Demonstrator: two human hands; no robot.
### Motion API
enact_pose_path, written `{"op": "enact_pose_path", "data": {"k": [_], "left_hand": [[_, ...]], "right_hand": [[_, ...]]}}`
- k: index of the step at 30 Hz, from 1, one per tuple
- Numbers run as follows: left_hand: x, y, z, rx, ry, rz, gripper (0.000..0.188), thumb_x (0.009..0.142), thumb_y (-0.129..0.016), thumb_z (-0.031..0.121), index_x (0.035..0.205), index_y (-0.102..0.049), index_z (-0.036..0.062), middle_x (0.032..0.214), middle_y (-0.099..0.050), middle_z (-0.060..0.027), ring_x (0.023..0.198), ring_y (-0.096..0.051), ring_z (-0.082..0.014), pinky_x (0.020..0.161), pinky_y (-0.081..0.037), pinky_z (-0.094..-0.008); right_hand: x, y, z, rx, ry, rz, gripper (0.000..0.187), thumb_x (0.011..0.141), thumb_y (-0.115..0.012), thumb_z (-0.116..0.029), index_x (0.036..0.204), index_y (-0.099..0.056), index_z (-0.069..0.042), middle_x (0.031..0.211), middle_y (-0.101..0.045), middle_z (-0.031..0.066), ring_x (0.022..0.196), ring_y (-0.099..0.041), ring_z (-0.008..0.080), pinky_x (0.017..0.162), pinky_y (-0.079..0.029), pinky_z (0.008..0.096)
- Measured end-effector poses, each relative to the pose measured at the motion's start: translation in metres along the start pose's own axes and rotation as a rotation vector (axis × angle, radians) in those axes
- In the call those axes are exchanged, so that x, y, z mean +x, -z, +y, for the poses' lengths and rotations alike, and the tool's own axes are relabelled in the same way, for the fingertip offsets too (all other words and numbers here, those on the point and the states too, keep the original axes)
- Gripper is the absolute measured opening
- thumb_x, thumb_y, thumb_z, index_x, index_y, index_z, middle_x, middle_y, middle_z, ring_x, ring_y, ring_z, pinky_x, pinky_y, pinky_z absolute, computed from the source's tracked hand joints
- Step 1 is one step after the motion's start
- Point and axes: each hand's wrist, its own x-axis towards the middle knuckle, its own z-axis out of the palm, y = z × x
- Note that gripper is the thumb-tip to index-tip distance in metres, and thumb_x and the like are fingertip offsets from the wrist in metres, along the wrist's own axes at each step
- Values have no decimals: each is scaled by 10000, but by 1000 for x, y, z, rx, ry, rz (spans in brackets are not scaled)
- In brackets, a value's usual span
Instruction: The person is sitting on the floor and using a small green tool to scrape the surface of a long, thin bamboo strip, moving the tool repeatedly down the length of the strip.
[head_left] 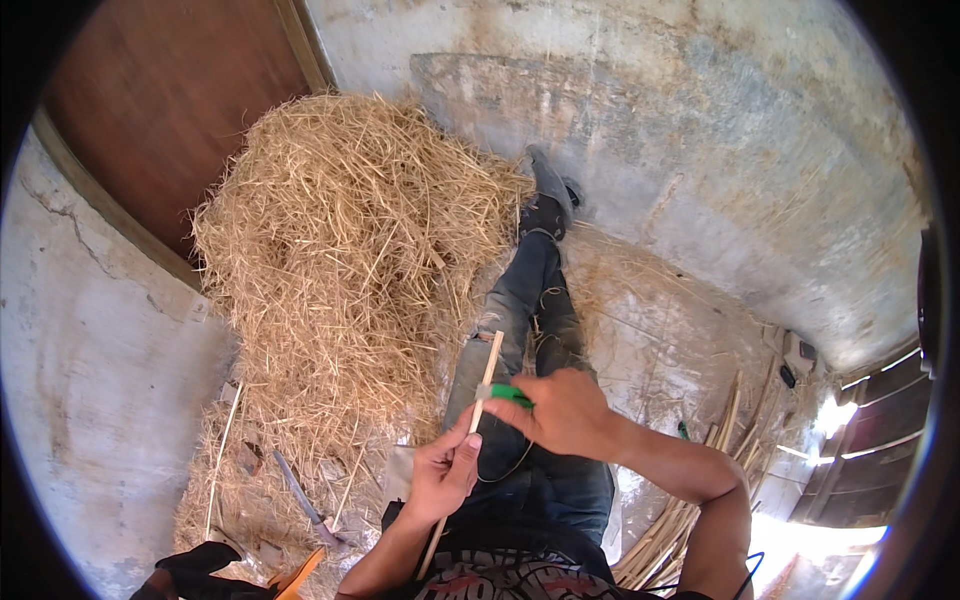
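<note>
My left hand (447, 473) is closed around a thin pale strip of wood or bamboo (494, 352). The strip slants up and away over my outstretched legs, and its lower end runs down beside my body. In my right hand (565, 410) is a small green-handled cutter (511, 393). Its light-coloured front part lies against the strip, just above my left thumb. My fingers hide most of the handle, and the cutting edge is too small to make out.
A large heap of straw (330, 270) rises at the left against a brown door (170, 110). A curved knife (297, 490) lies on straw at the lower left, near a black and orange object (295, 575). Long strips (665, 535) are piled at the right. Concrete walls (700, 130) surround me.
</note>
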Motion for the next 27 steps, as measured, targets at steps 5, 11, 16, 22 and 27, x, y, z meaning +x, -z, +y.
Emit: {"op": "enact_pose_path", "data": {"k": [5,11,16,22,27], "left_hand": [[3,1,-5,150,25,58,460,1120,-536,136,1564,-492,25,616,-485,64,504,-440,-14,457,-346,-210],[-18,-7,-17,340,-255,-19,476,1098,-566,94,1558,-491,2,639,-481,82,520,-431,9,479,-329,-194],[-9,2,0,104,55,142,460,1081,-611,89,1527,-540,5,731,-483,110,640,-406,16,558,-309,-194],[-4,3,8,91,33,134,460,1092,-587,84,1543,-526,16,726,-479,116,608,-382,20,545,-303,-186],[-9,5,-3,274,-22,137,462,1062,-632,73,1509,-552,-14,756,-506,60,668,-419,-21,590,-346,-213]], "right_hand": [[14,-11,23,-51,-27,91,637,1000,-595,-636,784,-706,-47,572,-617,198,548,-647,435,517,-507,521],[53,44,111,92,-488,447,640,1038,-572,-595,864,-740,-3,669,-661,249,674,-698,436,656,-546,497],[27,13,34,208,-177,166,620,1033,-582,-593,881,-739,-13,635,-648,226,626,-692,421,599,-535,519],[3,-10,0,104,16,-72,650,1021,-548,-645,823,-700,-45,582,-630,199,580,-666,443,553,-535,546],[6,-17,6,42,5,-37,659,1018,-547,-652,787,-683,-50,580,-634,196,574,-666,442,544,-532,551]]}}
